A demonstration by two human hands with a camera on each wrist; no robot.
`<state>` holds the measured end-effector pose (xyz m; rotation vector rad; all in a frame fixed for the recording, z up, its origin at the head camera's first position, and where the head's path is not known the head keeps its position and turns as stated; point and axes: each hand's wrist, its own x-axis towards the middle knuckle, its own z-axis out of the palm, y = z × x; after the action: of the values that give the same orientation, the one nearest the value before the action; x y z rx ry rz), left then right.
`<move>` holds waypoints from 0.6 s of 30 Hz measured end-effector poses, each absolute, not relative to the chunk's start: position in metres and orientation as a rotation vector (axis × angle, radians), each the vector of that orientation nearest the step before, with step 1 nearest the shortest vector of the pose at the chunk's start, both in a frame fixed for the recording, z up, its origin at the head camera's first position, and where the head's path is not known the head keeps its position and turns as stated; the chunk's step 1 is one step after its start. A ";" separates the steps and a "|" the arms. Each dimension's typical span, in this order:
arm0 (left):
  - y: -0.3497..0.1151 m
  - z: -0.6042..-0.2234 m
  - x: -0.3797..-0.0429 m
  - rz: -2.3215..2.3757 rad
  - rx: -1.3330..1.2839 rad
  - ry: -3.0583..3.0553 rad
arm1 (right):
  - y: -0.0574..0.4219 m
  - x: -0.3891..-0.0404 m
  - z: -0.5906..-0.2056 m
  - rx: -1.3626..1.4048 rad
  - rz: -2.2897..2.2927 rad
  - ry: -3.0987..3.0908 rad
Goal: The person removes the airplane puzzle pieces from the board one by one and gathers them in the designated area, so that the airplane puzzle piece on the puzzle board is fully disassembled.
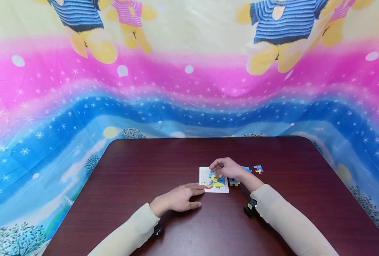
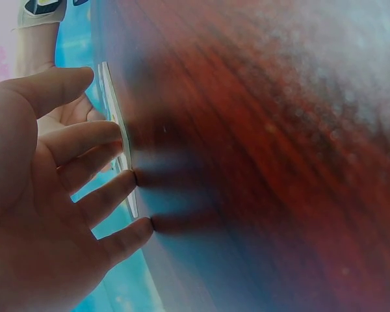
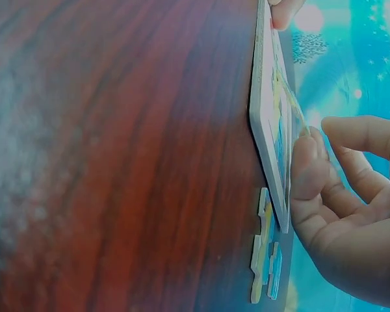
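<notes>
A white-rimmed puzzle tray (image 1: 203, 171) lies flat on the table, partly filled with blue, yellow and red pieces. My left hand (image 1: 182, 197) rests at its left edge, fingers extended; in the left wrist view the fingertips (image 2: 127, 179) touch the rim and the tabletop. Above the tray, my right hand (image 1: 227, 168) pinches a puzzle piece between thumb and fingers. In the right wrist view this puzzle piece (image 3: 296, 109) stands tilted, its lower end at the tray's surface. The picture on it is seen too edge-on to make out.
Loose puzzle pieces lie right of the tray: a blue and yellow piece (image 1: 234, 182) close by its edge, a blue piece (image 1: 247, 169) partly behind the right wrist, and another piece (image 1: 258, 169) farther right. The dark wooden table (image 1: 144, 167) meets a printed curtain (image 1: 189, 89) behind.
</notes>
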<state>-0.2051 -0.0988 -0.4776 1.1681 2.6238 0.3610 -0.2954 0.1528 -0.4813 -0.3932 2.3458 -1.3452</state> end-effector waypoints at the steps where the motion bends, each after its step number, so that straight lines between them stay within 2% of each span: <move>1: -0.099 -0.478 -0.205 0.352 1.160 2.624 | 0.153 -0.295 -0.481 -0.386 -1.347 2.345; 18: -0.100 -0.478 -0.205 0.359 1.150 2.621 | 0.153 -0.299 -0.485 -0.342 -1.361 2.339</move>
<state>-0.2046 -0.0995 -0.4784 1.1501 2.6207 0.3588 -0.2994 0.1533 -0.4851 -0.3418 2.3393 -1.3608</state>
